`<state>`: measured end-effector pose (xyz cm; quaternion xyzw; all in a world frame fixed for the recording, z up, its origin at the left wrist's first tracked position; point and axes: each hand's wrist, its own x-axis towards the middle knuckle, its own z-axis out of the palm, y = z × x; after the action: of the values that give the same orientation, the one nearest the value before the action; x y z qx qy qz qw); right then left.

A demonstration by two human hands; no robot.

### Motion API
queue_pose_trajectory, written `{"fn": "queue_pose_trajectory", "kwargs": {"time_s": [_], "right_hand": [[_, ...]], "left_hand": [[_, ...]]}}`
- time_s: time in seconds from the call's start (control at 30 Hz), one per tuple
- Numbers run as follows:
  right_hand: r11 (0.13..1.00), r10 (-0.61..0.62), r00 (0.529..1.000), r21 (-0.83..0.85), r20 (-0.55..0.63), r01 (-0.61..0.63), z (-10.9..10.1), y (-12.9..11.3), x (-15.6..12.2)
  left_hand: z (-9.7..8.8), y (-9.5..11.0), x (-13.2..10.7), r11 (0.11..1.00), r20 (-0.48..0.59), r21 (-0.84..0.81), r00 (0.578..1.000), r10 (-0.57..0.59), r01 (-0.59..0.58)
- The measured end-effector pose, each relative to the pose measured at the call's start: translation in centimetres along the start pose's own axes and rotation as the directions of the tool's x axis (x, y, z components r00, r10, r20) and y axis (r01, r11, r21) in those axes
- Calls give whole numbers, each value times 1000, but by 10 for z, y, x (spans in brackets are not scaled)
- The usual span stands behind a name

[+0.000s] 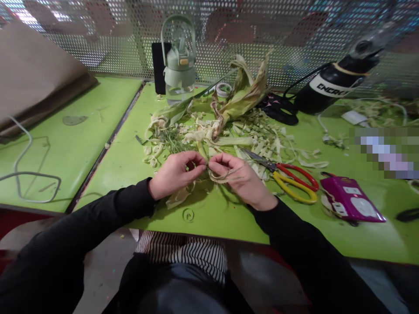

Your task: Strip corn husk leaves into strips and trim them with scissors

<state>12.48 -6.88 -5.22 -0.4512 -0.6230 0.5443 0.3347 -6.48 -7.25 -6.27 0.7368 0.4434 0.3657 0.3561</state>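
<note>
Pale-green husk strip [202, 150], long axis forward

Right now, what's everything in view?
Scissors: one, red and yellow, centre right
Corn husks: several, green and tan, centre
Husk scraps: many, pale, around husks
Pouch: one, purple, right of scissors
Drink bottle: one, green, rear
Slab: one, black, behind drink bottle
ENERGY bottle: one, black, rear right
Dark item: one, black, rear
Roll: one, white, beside husks
Cable: one, white, right
Wire: one, grey, left
Paper: one, brown, left
Tabletops: two, lime, centre and left
Mesh screen: one, grey, rear
Garment: one, black and white, lap
Sleeves: two, black, front
Left hand: one, bare, centre
Right hand: one, bare, holding husk strip
</note>
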Motion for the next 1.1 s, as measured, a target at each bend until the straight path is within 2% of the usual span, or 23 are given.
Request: {"fn": "queue_pose_trajectory", "kwargs": {"time_s": [0.3,0.37,0.47,0.53,0.6,0.67,0.73,0.8,0.87,0.93,1.0,1.1], "right_hand": [[994,15,1000,-111,26,-12,-17,-2,0],[986,-2,1000,-167,9,4,-18,-3,-1],[945,-42,999,-324,-15,35,-21,-5,-3],[908,-55,998,-417,-17,43,-23,-3,-3],[890,-68,998,-451,1,61,-23,2,-1],[893,-107,994,-436,28,108,-21,8,1],[889,-168,985,-425,39,169,-17,10,1],[846,-227,973,-487,40,217,-13,7,-1],[755,-292,956,-607,25,246,-10,3,-4],[642,-368,930,-724,-1,253,-7,0,-6],[552,-421,907,-798,-16,242,-5,2,-6],[503,-454,891,-832,-24,234,-2,6,-5]], "left_hand": [[-5,-4,3,957,-25,231,982,187,-176],[-6,-3,3,951,-17,252,982,189,-178],[-8,0,3,958,-28,260,991,134,-122],[-9,1,4,990,-3,132,999,43,-43],[-8,2,5,981,63,-178,996,-70,80],[-5,3,6,832,141,-512,976,-165,214],[-2,5,7,644,189,-704,953,-239,301],[0,6,7,529,225,-773,931,-287,350],[0,7,6,475,261,-796,921,-289,374],[-3,7,5,474,299,-790,919,-255,389],[-7,5,6,508,338,-761,915,-219,403],[-12,-1,10,554,420,-700,887,-190,450]]}}
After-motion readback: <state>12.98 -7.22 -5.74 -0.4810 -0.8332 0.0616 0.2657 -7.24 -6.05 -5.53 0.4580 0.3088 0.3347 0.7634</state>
